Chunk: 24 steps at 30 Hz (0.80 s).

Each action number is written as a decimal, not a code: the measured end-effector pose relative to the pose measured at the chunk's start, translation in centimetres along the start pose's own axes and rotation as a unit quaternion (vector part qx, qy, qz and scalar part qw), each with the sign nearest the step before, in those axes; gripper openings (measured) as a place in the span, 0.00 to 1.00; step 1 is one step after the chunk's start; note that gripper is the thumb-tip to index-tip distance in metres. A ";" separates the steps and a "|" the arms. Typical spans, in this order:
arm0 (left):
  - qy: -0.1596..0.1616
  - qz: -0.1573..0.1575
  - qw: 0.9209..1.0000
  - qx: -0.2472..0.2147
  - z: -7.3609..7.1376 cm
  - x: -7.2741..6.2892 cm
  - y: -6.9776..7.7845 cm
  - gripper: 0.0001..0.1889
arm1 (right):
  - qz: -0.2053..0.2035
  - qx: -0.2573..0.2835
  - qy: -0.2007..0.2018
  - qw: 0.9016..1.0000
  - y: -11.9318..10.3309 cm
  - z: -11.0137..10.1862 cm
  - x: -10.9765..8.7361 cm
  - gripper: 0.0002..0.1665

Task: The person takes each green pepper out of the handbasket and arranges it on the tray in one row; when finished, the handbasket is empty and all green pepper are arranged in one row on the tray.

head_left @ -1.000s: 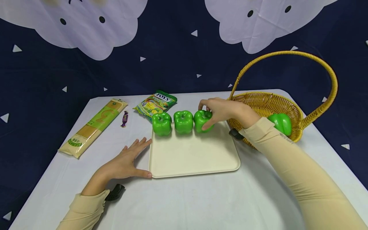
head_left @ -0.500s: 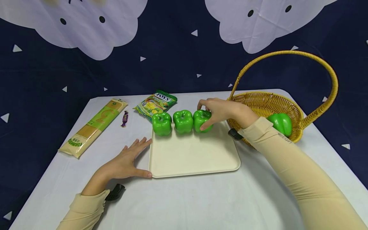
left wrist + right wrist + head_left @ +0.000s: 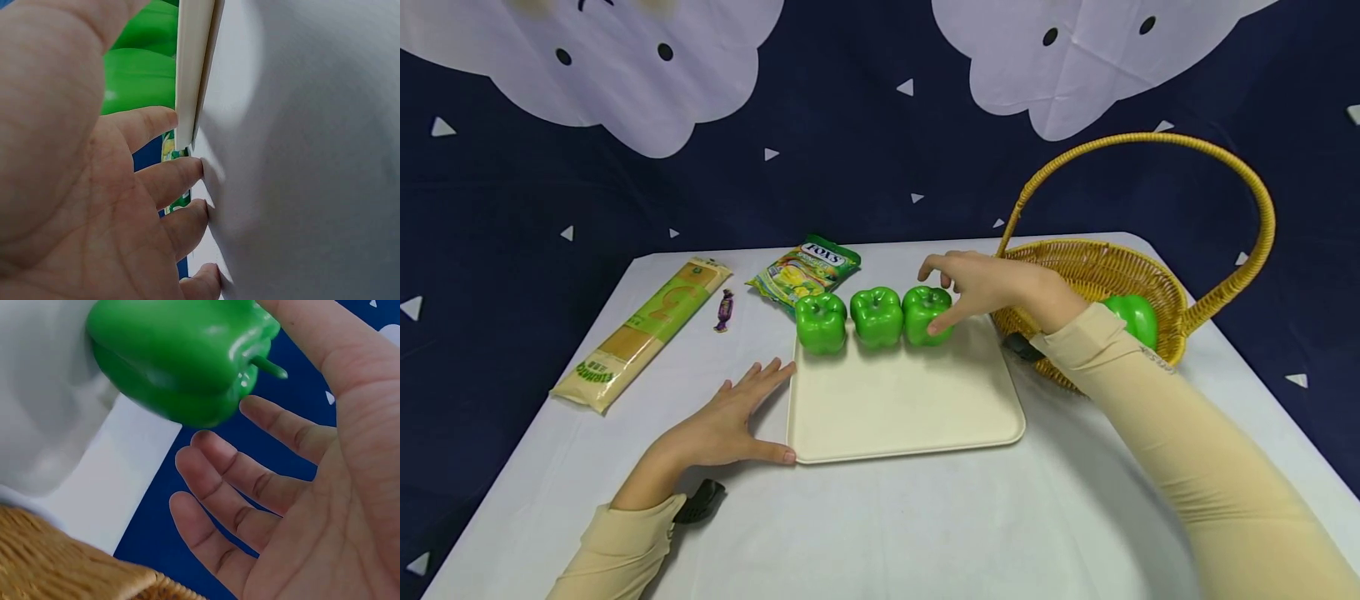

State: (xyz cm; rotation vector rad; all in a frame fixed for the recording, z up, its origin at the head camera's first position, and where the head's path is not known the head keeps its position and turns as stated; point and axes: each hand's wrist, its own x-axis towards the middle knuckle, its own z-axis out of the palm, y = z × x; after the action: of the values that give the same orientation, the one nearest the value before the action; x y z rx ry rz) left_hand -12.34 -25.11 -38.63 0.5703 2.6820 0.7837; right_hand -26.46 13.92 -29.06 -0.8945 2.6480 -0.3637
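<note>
Three green bell peppers stand in a row along the far edge of a cream tray (image 3: 902, 408): a left one (image 3: 822, 325), a middle one (image 3: 877, 318) and a right one (image 3: 925, 315). My right hand (image 3: 981, 287) is around the right pepper, its fingers spread loosely and its thumb in front of it. In the right wrist view the fingertips lie apart from this pepper (image 3: 181, 356) or just at its edge; the thumb's tip is cut off. My left hand (image 3: 722, 425) has its fingers spread, with thumb and index finger at the tray's left rim (image 3: 192, 69).
A wicker basket (image 3: 1090, 258) with a tall handle stands at the right, a green pepper (image 3: 1135, 319) inside it. Behind the tray lies a FOX'S candy bag (image 3: 805, 271). To the left are a wrapped purple candy (image 3: 724, 311) and a long noodle packet (image 3: 643, 333).
The right pepper shifted slightly left toward the middle one. My right hand's fingers then loosened and lifted off it a little. The left hand stayed at the tray.
</note>
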 end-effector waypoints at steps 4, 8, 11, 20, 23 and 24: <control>0.000 0.000 1.000 -0.001 0.0 0.0 0.0 0.66 | 0.005 0.006 0.005 1.000 0.3 -0.6 -0.9 0.48; 0.000 0.001 1.000 -0.001 0.0 -0.1 0.0 0.66 | 0.011 0.010 0.009 1.000 0.8 -1.1 -2.0 0.46; 0.000 0.001 1.000 -0.001 0.0 -0.1 0.0 0.66 | 0.027 0.017 0.008 0.999 1.2 -1.5 -3.1 0.45; 0.001 0.002 1.000 0.001 0.0 0.0 -0.1 0.66 | 0.046 0.038 0.021 0.998 2.4 -2.8 -6.2 0.43; 0.000 0.002 1.000 0.000 0.0 0.0 -0.1 0.66 | 0.053 0.034 0.029 0.998 2.9 -3.2 -7.2 0.41; 0.000 0.002 1.000 0.000 0.0 0.0 -0.1 0.66 | 0.055 0.032 0.030 0.998 3.1 -3.3 -7.5 0.41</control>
State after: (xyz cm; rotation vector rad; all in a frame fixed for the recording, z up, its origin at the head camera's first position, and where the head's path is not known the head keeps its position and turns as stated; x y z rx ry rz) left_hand -12.32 -25.15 -38.68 0.5746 2.6808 0.7849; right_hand -23.76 21.46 -25.43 -0.7253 2.7092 -0.4527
